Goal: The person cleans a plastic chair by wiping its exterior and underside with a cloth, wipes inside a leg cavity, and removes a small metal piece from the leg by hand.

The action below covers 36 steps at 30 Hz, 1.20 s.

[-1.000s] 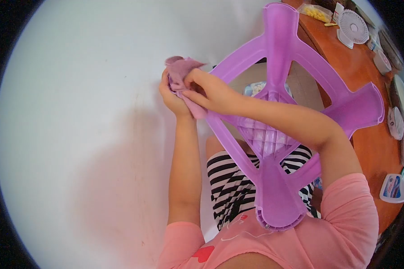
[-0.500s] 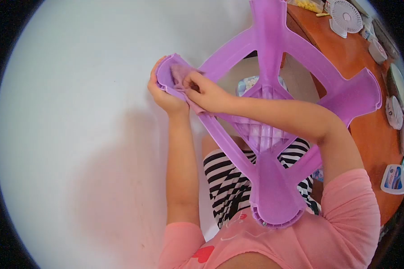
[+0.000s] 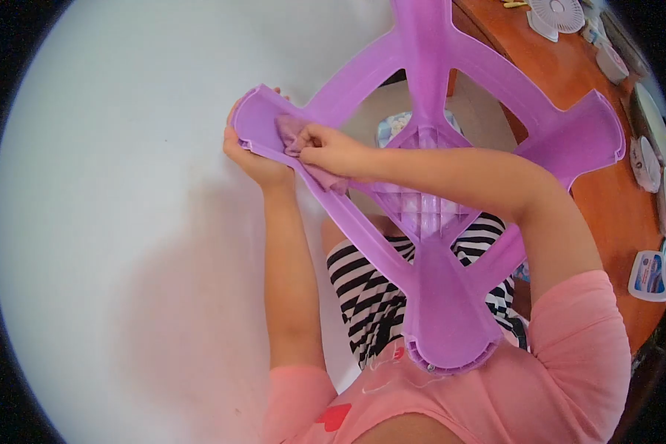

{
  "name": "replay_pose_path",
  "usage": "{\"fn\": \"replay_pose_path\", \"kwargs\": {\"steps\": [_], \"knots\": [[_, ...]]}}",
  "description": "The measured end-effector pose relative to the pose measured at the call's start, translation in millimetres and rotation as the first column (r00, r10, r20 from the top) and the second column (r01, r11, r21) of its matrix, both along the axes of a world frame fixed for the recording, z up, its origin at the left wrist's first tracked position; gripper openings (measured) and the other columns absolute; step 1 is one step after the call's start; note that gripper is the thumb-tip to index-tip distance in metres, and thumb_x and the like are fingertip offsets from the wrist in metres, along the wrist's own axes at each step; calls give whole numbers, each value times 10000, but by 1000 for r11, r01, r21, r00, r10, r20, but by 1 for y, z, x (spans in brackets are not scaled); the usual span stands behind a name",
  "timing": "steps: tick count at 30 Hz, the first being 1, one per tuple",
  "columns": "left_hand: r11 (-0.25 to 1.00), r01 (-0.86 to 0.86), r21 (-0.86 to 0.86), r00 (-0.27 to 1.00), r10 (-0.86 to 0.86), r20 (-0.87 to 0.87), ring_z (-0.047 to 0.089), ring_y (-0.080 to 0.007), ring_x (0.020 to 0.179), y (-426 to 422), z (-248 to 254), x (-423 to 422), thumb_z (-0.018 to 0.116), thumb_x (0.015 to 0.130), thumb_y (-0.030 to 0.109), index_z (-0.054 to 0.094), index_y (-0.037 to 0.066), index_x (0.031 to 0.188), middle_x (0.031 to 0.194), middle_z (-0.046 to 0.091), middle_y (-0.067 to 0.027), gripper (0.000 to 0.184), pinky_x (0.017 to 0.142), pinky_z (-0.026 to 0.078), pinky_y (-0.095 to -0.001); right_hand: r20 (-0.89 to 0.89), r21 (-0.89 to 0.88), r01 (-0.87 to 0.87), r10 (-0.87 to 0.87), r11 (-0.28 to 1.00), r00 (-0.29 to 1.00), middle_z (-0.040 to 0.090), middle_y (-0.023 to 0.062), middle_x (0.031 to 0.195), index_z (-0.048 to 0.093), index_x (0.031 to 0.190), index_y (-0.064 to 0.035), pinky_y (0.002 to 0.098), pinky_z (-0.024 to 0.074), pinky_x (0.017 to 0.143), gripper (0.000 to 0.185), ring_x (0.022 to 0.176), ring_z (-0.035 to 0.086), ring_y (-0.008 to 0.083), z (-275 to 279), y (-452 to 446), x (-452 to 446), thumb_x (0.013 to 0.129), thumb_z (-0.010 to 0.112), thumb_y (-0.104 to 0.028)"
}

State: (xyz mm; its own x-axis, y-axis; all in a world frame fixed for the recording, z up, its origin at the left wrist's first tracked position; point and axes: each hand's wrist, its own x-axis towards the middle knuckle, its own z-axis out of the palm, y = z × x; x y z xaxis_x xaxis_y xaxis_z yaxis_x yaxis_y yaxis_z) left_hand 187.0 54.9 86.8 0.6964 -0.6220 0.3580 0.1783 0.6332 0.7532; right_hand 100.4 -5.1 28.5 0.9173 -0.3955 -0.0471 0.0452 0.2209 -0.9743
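Note:
A purple plastic stool (image 3: pixel 444 311) is turned with its underside and hollow legs towards me, one leg end against my shirt. My left hand (image 3: pixel 255 159) is wrapped round the end of the leftmost leg from outside, with fingertips showing past its upper edge. Pinched in my right hand (image 3: pixel 333 152) is a dusty-pink cloth (image 3: pixel 290 133), which lies against the inner face of that same leg. Part of the cloth hangs below my right hand over the stool's side bar.
To the right is a brown wooden table (image 3: pixel 599 214) with a small white fan (image 3: pixel 557 13), a white tub with a blue label (image 3: pixel 650 275) and several other items. A pale wall (image 3: pixel 126 148) fills the left. Behind the stool is a patterned seat (image 3: pixel 396 127).
The stool and my left hand have shifted left. The cloth, bunched over the leg's end before, is now further inside the leg, and the leg's end is uncovered.

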Motion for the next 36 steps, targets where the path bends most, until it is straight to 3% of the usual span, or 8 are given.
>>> {"fn": "replay_pose_path", "kwargs": {"steps": [4,11,17,21,24,27,31,36], "knots": [[985,-166,-45,982,169,82,575,-231,873,-2,-5,-5,255,868,310,529,-20,999,989,580,-156,449,738,473,-339,98,-432,-3,50,902,994,467,28,763,457,883,-65,278,406,602,123,724,477,98,-9,29,-44,784,523,-95],[880,-471,57,830,421,366,530,-175,859,-16,-27,16,403,864,191,491,-16,1010,920,542,-104,268,756,448,-302,-118,-213,-706,700,675,705,458,29,745,402,816,-58,286,419,597,202,661,461,97,-3,22,-126,706,569,-26],[922,-379,84,916,361,175,486,-153,904,0,-29,29,444,870,213,439,6,1032,990,483,-77,262,781,429,-294,-38,-260,132,-147,957,988,511,118,856,436,1097,-20,322,434,695,395,833,522,191,0,15,-2,736,547,-135],[893,-414,175,905,425,-26,492,-162,852,-4,3,-9,273,869,346,493,67,880,893,504,-31,355,768,413,-321,-70,-334,166,-200,928,977,538,170,938,478,1117,-63,337,434,787,428,905,541,268,-3,24,-8,708,572,-145],[699,-711,77,644,604,469,488,-155,846,-7,-19,-3,278,864,351,490,70,867,874,497,-27,353,761,408,-327,-32,-275,-149,146,950,989,476,63,879,453,928,-45,305,398,742,262,850,476,179,3,38,-70,684,546,-53],[987,-158,-15,979,159,129,465,-142,854,10,-23,16,422,873,199,425,4,1012,978,463,-54,239,788,406,-270,-179,-4,-724,712,690,679,492,26,820,470,880,-53,285,409,696,245,810,476,123,5,37,-133,655,553,0],[897,-436,75,886,414,208,462,-148,860,-5,-32,25,460,856,130,399,-21,1047,1000,451,-66,251,795,406,-265,-369,365,-857,901,365,227,497,22,740,492,884,-44,289,421,645,257,754,488,101,17,39,-138,644,571,2],[803,-582,128,797,532,286,456,-145,868,-7,-27,20,448,851,90,416,-19,1031,988,457,-68,213,786,408,-257,-343,-198,-382,301,903,890,542,51,756,512,927,-21,280,433,632,246,724,503,103,1,34,-77,716,596,-115]]}}
